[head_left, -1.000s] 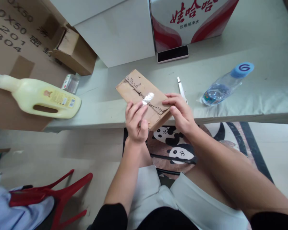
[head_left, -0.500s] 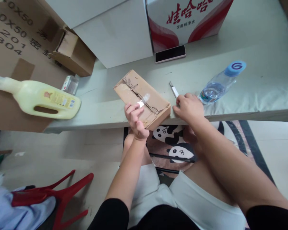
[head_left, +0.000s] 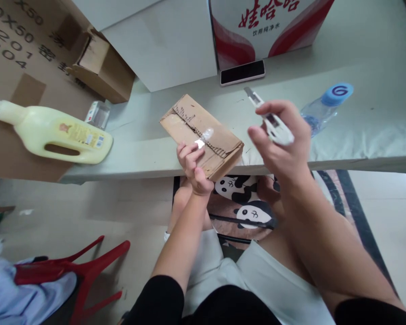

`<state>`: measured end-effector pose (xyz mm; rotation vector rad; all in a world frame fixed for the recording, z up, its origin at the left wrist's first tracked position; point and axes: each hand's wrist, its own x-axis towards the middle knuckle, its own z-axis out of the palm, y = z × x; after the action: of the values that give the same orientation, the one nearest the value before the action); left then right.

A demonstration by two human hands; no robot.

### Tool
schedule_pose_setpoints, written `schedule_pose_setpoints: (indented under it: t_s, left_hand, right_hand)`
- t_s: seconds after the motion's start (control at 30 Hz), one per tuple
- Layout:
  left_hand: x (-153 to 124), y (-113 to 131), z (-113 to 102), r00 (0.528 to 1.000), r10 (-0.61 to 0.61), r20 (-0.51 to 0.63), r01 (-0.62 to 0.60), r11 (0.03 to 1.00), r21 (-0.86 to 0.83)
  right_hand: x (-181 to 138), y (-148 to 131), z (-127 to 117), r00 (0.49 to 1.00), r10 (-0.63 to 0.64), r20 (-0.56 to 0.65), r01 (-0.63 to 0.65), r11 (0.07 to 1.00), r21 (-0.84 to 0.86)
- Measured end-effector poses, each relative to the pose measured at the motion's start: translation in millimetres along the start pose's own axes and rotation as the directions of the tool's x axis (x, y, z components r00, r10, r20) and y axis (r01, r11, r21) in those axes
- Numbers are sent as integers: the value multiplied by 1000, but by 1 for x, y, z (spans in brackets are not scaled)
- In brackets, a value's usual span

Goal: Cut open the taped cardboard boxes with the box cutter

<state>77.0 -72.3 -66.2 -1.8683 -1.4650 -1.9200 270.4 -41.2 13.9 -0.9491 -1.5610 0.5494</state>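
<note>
A small brown cardboard box [head_left: 196, 124] with torn tape along its top lies at the near edge of the pale table [head_left: 149, 144]. My left hand [head_left: 192, 164] grips the box's near corner, fingers closed on it. My right hand [head_left: 280, 144] is raised above the table to the right of the box, closed around a white utility knife [head_left: 269, 119] whose blade end points up and away to the left.
A clear water bottle with a blue cap [head_left: 325, 106] lies right of my right hand. A phone [head_left: 242, 72] lies before a red-and-white carton [head_left: 267, 27]. A yellow jug [head_left: 59, 135] lies at left, cardboard boxes [head_left: 101, 67] behind it. A red chair [head_left: 84, 271] stands on the floor.
My right hand left the box, reached the knife on the table and lifted it. My left hand stayed holding the box's near corner.
</note>
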Motion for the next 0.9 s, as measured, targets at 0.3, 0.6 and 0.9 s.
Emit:
schedule_pose_setpoints:
  t_s: [0.3, 0.6, 0.9]
  left_hand:
    - [-2, -2, -2, 999, 31, 30, -31, 1000, 0]
    - [1, -1, -2, 991, 136, 18, -136, 990, 37]
    - [6, 0, -4, 985, 170, 25, -172, 982, 74]
  right_hand:
    - [-18, -29, 7, 963, -201, 177, 204, 979, 2]
    - [-36, -17, 30, 881, -438, 179, 467, 865, -184]
    - [-33, -25, 38, 894, -424, 147, 449, 836, -316]
